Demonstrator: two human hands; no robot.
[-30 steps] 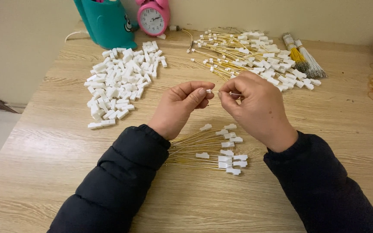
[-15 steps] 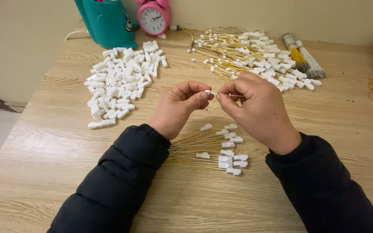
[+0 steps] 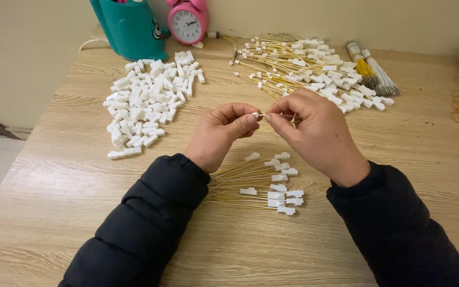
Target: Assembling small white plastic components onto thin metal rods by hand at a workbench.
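L hand [image 3: 223, 132] & R hand [image 3: 314, 130] meet above mid-table, fingertips pinched tight on a small white connector [image 3: 255, 114] w/ a thin yellow wire [image 3: 288, 115] running into R fingers. Below them: small batch of finished yellow wires w/ white ends [image 3: 264, 186] on the wooden table [image 3: 54, 202]. Loose white connector pile [image 3: 147, 101] far left, bigger wired pile [image 3: 309, 66] far right, pink alarm clock [image 3: 187, 21] at back.

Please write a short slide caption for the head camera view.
Left hand and right hand pinch a small white connector above finished yellow wires.
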